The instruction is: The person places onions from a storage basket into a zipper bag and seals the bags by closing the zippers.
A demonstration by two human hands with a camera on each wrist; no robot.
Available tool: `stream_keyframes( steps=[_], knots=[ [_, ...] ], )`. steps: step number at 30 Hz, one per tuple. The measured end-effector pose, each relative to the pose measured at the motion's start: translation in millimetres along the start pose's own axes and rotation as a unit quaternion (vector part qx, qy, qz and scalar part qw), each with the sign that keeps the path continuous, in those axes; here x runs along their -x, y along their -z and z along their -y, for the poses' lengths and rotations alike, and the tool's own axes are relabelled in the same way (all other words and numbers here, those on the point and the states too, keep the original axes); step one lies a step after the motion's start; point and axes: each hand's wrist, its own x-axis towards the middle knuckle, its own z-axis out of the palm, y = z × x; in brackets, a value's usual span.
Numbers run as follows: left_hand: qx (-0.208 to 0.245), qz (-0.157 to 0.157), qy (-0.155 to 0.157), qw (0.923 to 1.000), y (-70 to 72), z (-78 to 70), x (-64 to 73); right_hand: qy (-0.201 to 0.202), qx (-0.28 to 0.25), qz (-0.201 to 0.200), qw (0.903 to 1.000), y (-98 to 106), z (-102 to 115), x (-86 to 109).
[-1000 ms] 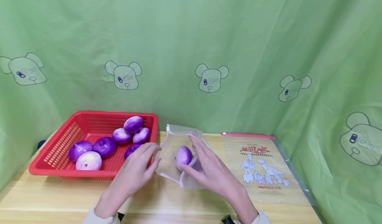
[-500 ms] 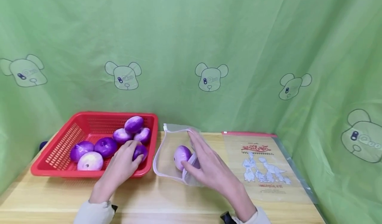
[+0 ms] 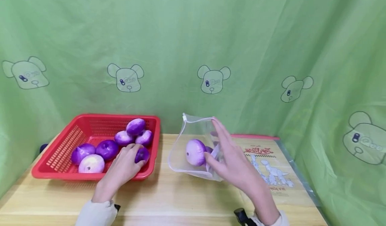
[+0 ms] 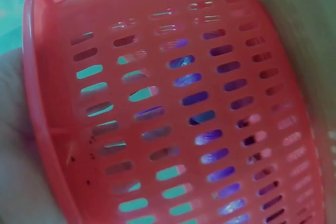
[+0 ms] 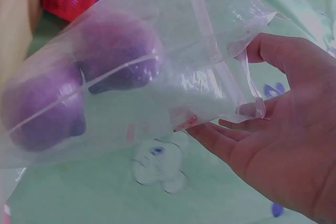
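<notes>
Inside the red basket [image 3: 96, 175], at its right side, my left hand [image 3: 122, 165] curls round a purple onion [image 3: 142, 155]. The left wrist view shows mostly the basket's slotted wall [image 4: 157, 103], with purple showing through the slots and part of the hand [image 4: 21, 145] at the left edge. My right hand [image 3: 238, 165] grips the side of a clear zip bag [image 3: 181, 159], thumb at its mouth and fingers along the outside. The bag mouth gapes toward the left. Two onions lie in the bag, a nearer onion [image 5: 44, 108] and another onion [image 5: 121, 51] in the right wrist view.
Several other onions [image 3: 91, 163] sit in the basket, some piled at its back right. A flat printed zip bag [image 3: 271, 196] with a red slider strip lies on the wooden table [image 3: 169, 202] at the right. A green curtain [image 3: 169, 35] surrounds the table.
My left hand has left the bag's mouth and moved left into the basket onto an onion. My right hand has lifted and tilted the bag, shifting it right; the onions inside have shifted.
</notes>
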Motion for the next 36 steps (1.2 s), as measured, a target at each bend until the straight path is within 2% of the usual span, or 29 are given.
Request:
stream_keyframes(
  steps=[6, 10, 13, 18, 23, 29, 36],
  knots=[
    [0.004, 0.043, 0.016, 0.9989, 3.1, -2.3, -3.3, 0.035, 0.034, -0.05, 0.9975, 32.1, 3.9, 2.2],
    [0.007, 0.062, 0.032, 0.9975, 1.9, 0.5, -3.4, 0.048, 0.031, -0.068, 0.9961, 38.9, 0.1, 3.6],
    [0.004, 0.064, 0.033, 0.9974, 1.1, 1.6, -4.7, 0.049, 0.029, -0.072, 0.9958, 39.9, -2.0, 4.8],
    [-0.007, 0.057, 0.037, 0.9977, 0.1, 2.8, -8.3, 0.044, 0.013, -0.068, 0.9966, 44.2, -1.9, 3.2],
    [-0.012, 0.058, 0.069, 0.9959, -0.9, 3.6, -9.4, 0.02, 0.014, -0.071, 0.9972, 50.5, -8.0, 3.1],
    [-0.008, 0.066, 0.094, 0.9934, -1.6, 5.9, -8.5, 0.002, 0.049, -0.031, 0.9983, 39.9, -14.8, 10.4],
    [-0.015, 0.044, 0.072, 0.9963, -0.7, 8.3, -11.6, -0.005, 0.089, 0.0, 0.996, 29.1, -5.5, 20.1]
  ],
)
